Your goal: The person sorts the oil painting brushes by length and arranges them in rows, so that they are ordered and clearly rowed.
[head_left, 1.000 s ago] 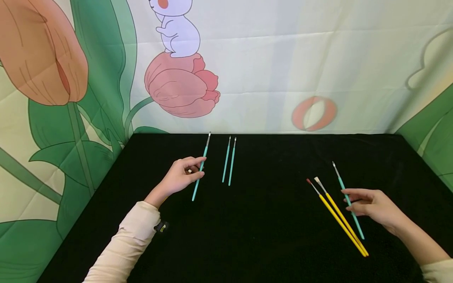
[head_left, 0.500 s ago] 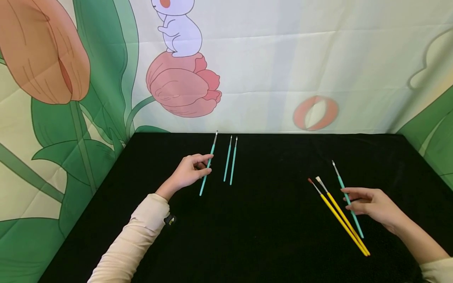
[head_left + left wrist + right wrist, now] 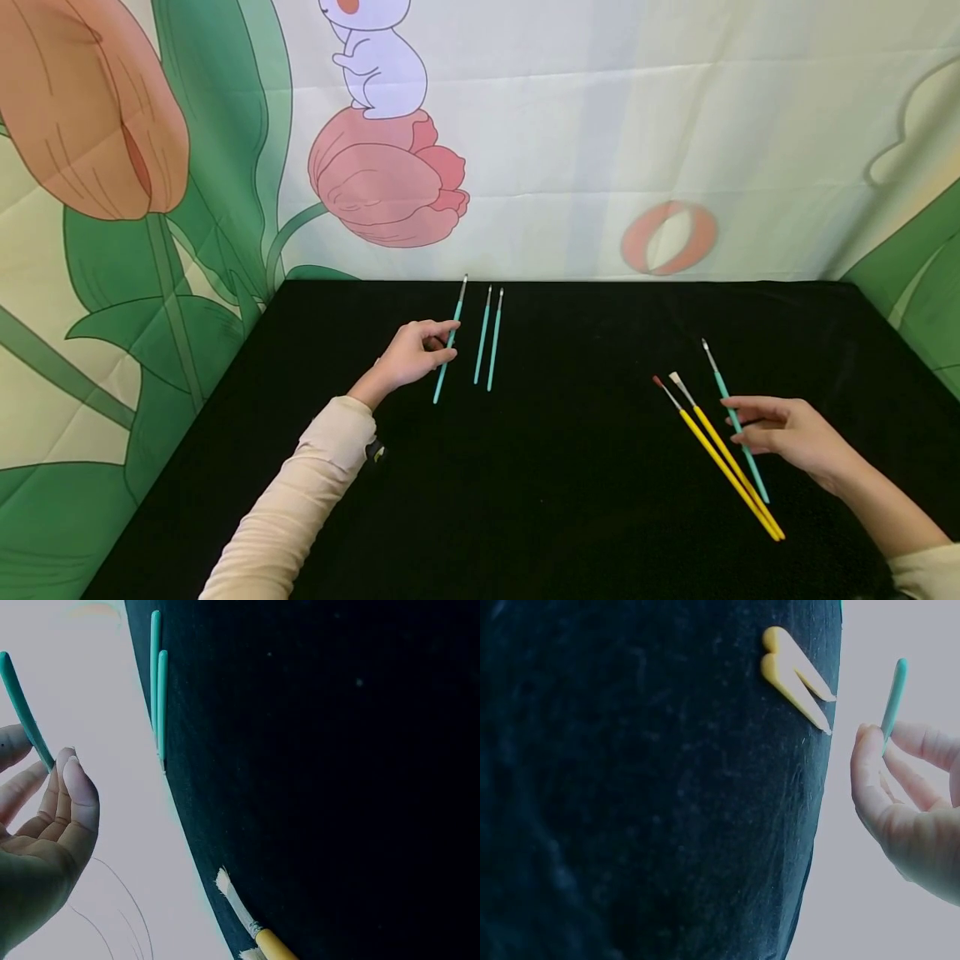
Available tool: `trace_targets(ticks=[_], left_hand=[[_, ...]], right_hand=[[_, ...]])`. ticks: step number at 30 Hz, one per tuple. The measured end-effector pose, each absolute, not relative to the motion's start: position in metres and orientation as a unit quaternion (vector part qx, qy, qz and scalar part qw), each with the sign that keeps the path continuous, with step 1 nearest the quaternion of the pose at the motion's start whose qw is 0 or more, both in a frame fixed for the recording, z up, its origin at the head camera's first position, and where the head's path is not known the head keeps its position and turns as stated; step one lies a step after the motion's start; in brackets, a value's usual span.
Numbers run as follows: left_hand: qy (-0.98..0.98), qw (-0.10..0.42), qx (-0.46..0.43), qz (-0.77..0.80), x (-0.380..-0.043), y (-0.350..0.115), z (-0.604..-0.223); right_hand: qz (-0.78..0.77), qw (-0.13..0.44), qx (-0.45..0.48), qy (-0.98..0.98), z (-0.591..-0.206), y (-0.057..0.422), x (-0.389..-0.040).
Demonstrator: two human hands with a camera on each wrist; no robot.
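In the head view my left hand [image 3: 417,353] pinches a turquoise-handled paintbrush [image 3: 441,385] between thumb and fingers, its tip pointing away from me. Two matching turquoise brushes [image 3: 494,350] lie side by side just right of it on the black cloth. Over on the right side, my right hand [image 3: 787,432] pinches another turquoise paintbrush [image 3: 718,379] by its handle. Left of that brush lie two yellow-handled paintbrushes [image 3: 720,458], one with red bristles and one with pale bristles. The right wrist view shows the held brush's handle end [image 3: 897,686] rising above the fingertips.
Black cloth [image 3: 570,467] covers the table. A printed backdrop [image 3: 555,150] with tulips and a rabbit stands along its far edge. Near the bottom of the left wrist view lies a yellow-handled brush [image 3: 270,941] with pale bristles, and another bristle tip shows beside it.
My left hand has moved right and slightly away from me with its turquoise paintbrush, closer to the two lying turquoise brushes. My right hand has stayed nearly in place, still pinching its paintbrush.
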State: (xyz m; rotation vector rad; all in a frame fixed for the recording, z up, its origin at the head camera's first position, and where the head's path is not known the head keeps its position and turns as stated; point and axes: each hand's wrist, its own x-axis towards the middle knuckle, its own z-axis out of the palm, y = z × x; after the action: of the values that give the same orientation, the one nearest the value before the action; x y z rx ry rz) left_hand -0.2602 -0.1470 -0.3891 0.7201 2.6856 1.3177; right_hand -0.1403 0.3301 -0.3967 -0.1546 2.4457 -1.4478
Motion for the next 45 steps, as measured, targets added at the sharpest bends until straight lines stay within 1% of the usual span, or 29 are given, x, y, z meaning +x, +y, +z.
trace_targets(ticks=[8, 15, 24, 45], left_hand=[[0.879, 0.045, 0.221, 0.420, -0.272, -0.143, -0.392], [0.887, 0.044, 0.215, 0.407, -0.281, -0.138, -0.393], [0.889, 0.061, 0.193, 0.411, -0.291, -0.134, -0.395], [0.903, 0.089, 0.174, 0.382, -0.314, -0.123, -0.411]], right_hand=[[-0.504, 0.147, -0.052, 0.850, -0.396, 0.329, -0.140], [-0.508, 0.151, -0.050, 0.847, -0.396, 0.329, -0.140], [-0.506, 0.151, -0.053, 0.848, -0.395, 0.328, -0.140], [-0.508, 0.146, -0.059, 0.847, -0.394, 0.327, -0.141]])
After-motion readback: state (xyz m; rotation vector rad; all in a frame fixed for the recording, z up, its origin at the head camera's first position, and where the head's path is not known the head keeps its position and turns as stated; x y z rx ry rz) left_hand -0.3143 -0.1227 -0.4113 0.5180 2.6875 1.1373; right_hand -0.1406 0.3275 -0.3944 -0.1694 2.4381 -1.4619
